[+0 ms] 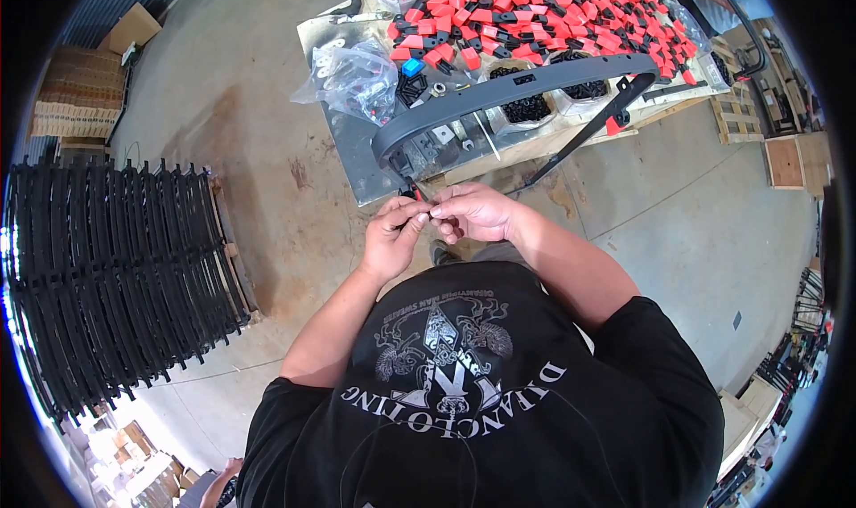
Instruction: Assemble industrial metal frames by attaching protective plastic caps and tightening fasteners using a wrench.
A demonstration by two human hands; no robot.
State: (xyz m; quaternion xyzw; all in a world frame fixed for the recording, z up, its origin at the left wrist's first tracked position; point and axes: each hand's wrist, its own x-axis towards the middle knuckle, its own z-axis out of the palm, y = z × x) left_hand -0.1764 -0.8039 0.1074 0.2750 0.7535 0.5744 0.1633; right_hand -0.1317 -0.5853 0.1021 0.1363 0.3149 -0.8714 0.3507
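My left hand [390,240] and my right hand [480,212] meet in front of my chest, fingertips pinched together. Whatever is between them is too small and too covered to name. Just beyond the fingers is the near end of a curved dark grey bar [526,89], part of a frame with a thinner black tube [575,142]. A small red piece [417,194] shows at that end, right by my left fingers. The frame lies partly over the worktable's near edge.
The worktable [352,156] bears a heap of red-and-black parts [535,17], tubs of small black pieces [520,108], a clear plastic bag [357,84] and a blue item [412,66]. Stacked black bars [125,276] stand at left. Another person [727,0] is at far right.
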